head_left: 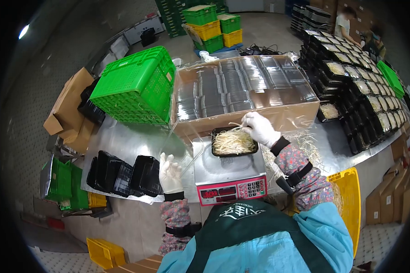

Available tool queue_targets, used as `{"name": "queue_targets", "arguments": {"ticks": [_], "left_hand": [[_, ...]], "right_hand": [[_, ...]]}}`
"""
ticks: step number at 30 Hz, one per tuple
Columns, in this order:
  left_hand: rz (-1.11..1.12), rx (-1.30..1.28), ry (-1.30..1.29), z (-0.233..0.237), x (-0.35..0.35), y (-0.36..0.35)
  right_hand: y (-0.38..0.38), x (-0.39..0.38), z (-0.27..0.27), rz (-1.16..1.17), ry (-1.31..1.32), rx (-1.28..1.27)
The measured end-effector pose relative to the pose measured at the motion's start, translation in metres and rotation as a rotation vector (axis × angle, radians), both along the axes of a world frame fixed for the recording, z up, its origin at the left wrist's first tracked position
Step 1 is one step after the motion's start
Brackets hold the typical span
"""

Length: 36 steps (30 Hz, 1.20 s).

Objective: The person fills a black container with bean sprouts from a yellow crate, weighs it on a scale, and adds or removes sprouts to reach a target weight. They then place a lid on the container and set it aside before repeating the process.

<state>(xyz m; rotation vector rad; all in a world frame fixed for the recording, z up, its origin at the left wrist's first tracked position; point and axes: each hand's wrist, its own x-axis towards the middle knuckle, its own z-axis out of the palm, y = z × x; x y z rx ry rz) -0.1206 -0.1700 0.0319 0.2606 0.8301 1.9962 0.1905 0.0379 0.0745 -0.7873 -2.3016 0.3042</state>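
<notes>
Closest to me is a dark green apron (255, 227) over a teal jacket. Just past it, one shallow black plastic tray (219, 154) sits on the steel pan of one digital scale (230, 175), heaped with pale, stringy bean sprouts (232, 142). I see the white-gloved right hand (259, 128) over the tray's far edge, thumb and fingertips pinching a few strands. The gloved left hand (170, 173) hovers left of the scale with fingers spread, touching nothing, near a leaning row of empty black trays (123, 175). All of it rests on a shiny sheet-metal table (132, 141) above a grey speckled floor. Behind the scale stands one cardboard box (300, 116) packed with clear lids. One green lattice crate (134, 86) lies tipped to its left.
</notes>
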Motion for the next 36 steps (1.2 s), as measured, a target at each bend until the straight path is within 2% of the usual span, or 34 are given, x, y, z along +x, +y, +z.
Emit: {"name": "queue_targets", "arguments": {"ticks": [3,6,8,11,12,14,16,17,20,22,23,26,29,30,31,33,34,36], "left_hand": [[0.012,-0.028,-0.007,0.002,-0.001,-0.002],[0.025,-0.044,0.002,0.001,-0.001,-0.003],[0.015,-0.047,0.020,-0.007,-0.003,0.002],[-0.022,-0.047,0.028,0.005,0.015,0.022],[-0.031,-0.048,0.025,0.011,0.025,0.032],[-0.094,0.019,-0.036,0.012,0.040,0.058],[-0.191,0.116,-0.039,0.018,0.059,0.083],[-0.227,0.152,-0.050,0.015,0.063,0.093],[-0.282,0.204,-0.082,0.005,0.069,0.102],[-0.261,0.176,-0.080,0.005,0.068,0.097],[-0.279,0.212,-0.078,-0.002,0.062,0.096],[-0.223,0.188,-0.026,-0.014,0.050,0.095],[-0.230,0.136,-0.067,-0.006,0.054,0.091],[-0.255,0.140,-0.091,-0.002,0.059,0.091],[-0.270,0.137,-0.049,0.001,0.062,0.089],[-0.265,0.145,0.072,-0.012,0.063,0.099],[-0.240,0.105,0.121,-0.013,0.068,0.104],[-0.175,0.035,0.173,-0.017,0.079,0.119]], "right_hand": [[-0.003,0.042,0.036,-0.025,0.072,-0.102],[0.009,0.097,0.032,-0.115,0.100,-0.322],[0.015,0.129,0.004,-0.299,-0.348,-0.192],[0.002,0.127,-0.014,-0.316,-0.528,0.017],[-0.008,0.106,-0.001,-0.308,-0.420,-0.146],[-0.013,0.066,-0.021,-0.120,-0.157,-0.045],[-0.028,0.017,-0.022,0.000,-0.138,-0.026],[-0.035,-0.003,-0.021,0.040,-0.204,-0.096],[-0.038,-0.021,-0.058,0.165,-0.151,0.122],[-0.033,-0.012,-0.049,0.163,-0.151,0.061],[-0.028,-0.005,-0.038,0.183,-0.216,-0.075],[-0.012,0.005,-0.049,0.169,-0.155,-0.027],[-0.016,-0.004,-0.048,0.240,-0.125,-0.074],[-0.020,-0.009,-0.048,0.224,-0.162,-0.173],[-0.015,-0.012,-0.063,0.192,-0.106,-0.067],[-0.013,-0.014,-0.065,0.131,-0.091,-0.168],[-0.011,-0.015,-0.075,0.152,-0.040,-0.086],[-0.006,-0.015,-0.084,0.157,-0.121,-0.056]]}}
